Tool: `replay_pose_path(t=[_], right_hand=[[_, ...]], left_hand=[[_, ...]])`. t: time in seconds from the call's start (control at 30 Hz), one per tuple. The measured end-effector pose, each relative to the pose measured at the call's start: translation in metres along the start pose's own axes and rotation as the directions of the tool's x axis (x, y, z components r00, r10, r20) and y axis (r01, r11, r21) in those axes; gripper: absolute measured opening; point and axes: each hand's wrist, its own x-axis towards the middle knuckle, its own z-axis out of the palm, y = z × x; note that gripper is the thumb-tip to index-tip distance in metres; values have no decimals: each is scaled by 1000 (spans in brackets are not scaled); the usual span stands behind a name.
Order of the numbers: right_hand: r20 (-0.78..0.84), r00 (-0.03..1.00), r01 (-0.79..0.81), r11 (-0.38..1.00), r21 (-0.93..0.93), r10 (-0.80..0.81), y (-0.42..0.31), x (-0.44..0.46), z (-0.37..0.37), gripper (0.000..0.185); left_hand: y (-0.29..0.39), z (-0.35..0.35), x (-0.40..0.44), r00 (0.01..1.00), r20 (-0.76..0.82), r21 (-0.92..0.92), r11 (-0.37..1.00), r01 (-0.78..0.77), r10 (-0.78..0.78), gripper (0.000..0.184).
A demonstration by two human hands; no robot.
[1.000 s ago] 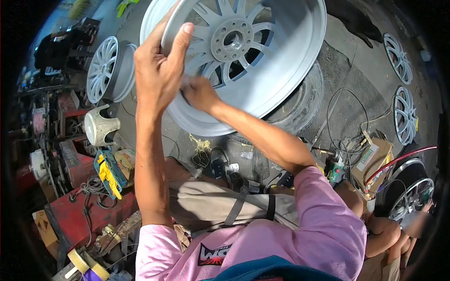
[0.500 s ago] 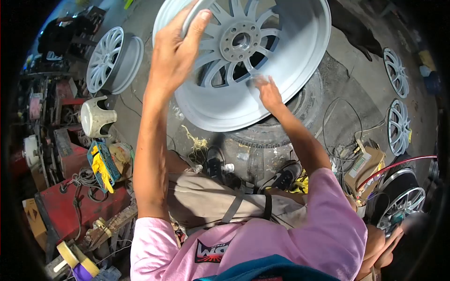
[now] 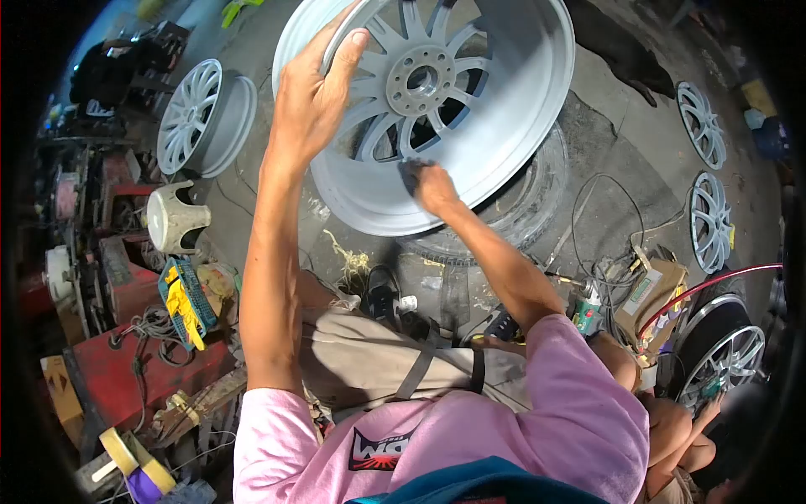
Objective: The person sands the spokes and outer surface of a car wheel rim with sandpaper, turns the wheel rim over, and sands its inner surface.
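A grey-white alloy wheel rim (image 3: pixel 512 118) stands tilted in front of me, its barrel facing me and its spokes at the far side. My left hand (image 3: pixel 312 105) is closed around the rim's upper left lip, thumb on the outside. Inside the lower barrel, near the spoke ends, my right hand (image 3: pixel 438 190) presses a small dark pad (image 3: pixel 411 170) to the surface. Motion blurs the pad, so its exact kind is unclear. Beneath the rim lies a worn tyre (image 3: pixel 537 193) on the floor.
Another grey rim (image 3: pixel 191 116) stands at left, near a white stool (image 3: pixel 175 218) and a blue basket (image 3: pixel 191 294) with yellow gloves. At right are two spoked wheel faces (image 3: pixel 712 220), a cardboard box (image 3: pixel 651 298), a red hose (image 3: pixel 714 286) and another person's hand (image 3: pixel 708 413) at a rim.
My right hand has swept left along the inside of the barrel with the dark pad. My left hand keeps its hold on the lip, and the rim has shifted slightly left in view.
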Motion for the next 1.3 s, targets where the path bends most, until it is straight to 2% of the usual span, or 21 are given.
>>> replay_pose_path(t=[0.03, 0.1, 0.17, 0.27, 0.37, 0.43, 0.47, 0.53, 0.6, 0.7, 0.77, 0.83, 0.93, 0.97, 1.0, 1.07, 1.1, 1.13, 1.17, 1.23, 1.3], right_hand=[[68, 998, -17, 1000, 25, 16, -9, 8, 12, 34], [-224, 969, 181, 908, 379, -99, -90, 6, 1, 38], [-46, 994, -34, 697, 716, 96, -178, 12, -83, 45], [-241, 966, 120, 667, 735, 91, -184, 1, -72, 48], [-120, 972, 231, 931, 284, -204, -39, -22, -3, 52], [139, 988, 84, 992, -93, -70, 63, -7, -35, 48], [117, 970, 239, 934, -265, -215, 140, 13, -44, 48], [233, 972, 209, 592, -778, -36, 164, 54, -120, 50], [255, 963, 270, 322, -907, -89, 144, 73, -177, 53], [203, 972, 229, 291, -929, -120, 149, 76, -162, 51], [195, 981, 152, 543, -826, 23, 159, 66, -85, 47], [40, 998, -32, 916, -401, 52, 100, 38, -1, 35], [13, 996, 82, 988, 128, -85, -61, 33, 3, 31], [-196, 972, 190, 921, 340, -128, -101, 40, -5, 27], [-106, 988, 145, 893, 425, -110, -132, 57, -40, 17], [-151, 963, -2, 567, 824, 222, -195, 69, -148, 19], [-174, 915, 57, 311, 949, 363, -195, 97, -177, 20], [-362, 915, 348, 103, 932, 180, -197, 98, -207, 17], [-375, 859, 388, 35, 921, 350, -226, 86, -227, 19], [-529, 818, 378, 484, 789, 224, -227, 59, -178, 22], [-375, 915, 131, 769, 625, 149, -227, -4, -125, 27]], left_hand=[[-1, -1, 2, 1000, 2, 1, 1000, -4, 4, 49], [-2, -2, 2, 1000, 16, 0, 1000, 14, -14, 48], [-4, -3, 0, 998, 41, 11, 999, 42, -43, 48], [-2, -2, -1, 999, 23, 13, 999, 42, -42, 48], [1, 0, -5, 999, 5, 50, 998, -38, 38, 49], [3, -1, -6, 999, 36, 48, 998, 34, -36, 50], [4, -1, -6, 999, 34, 53, 998, 40, -42, 50], [3, 1, -4, 998, 32, -34, 998, 52, -51, 49], [-6, -1, -3, 1000, -1, 123, 992, -18, 18, 50], [4, -3, -2, 999, -27, 246, 969, -25, 33, 51], [7, -3, -1, 999, -28, 213, 977, 30, -25, 50], [-2, -2, -1, 999, -22, 85, 996, 27, -25, 50], [-3, -7, 1, 1000, 11, 85, 996, 11, -12, 48], [-5, -7, 2, 998, 26, 63, 997, -54, 52, 47], [-2, -8, 3, 998, 25, 64, 996, -57, 56, 47], [8, -11, 8, 997, 69, -29, 999, -40, 42, 43], [10, -12, 7, 997, 58, -30, 999, -41, 42, 43], [12, -13, 7, 985, 103, -115, 982, 148, -136, 43], [4, -12, 7, 986, 91, -99, 984, 147, -138, 45], [-22, -7, 4, 987, 76, -84, 986, 145, -139, 47], [-49, -2, 1, 995, 3, -128, 987, 99, -99, 50]])
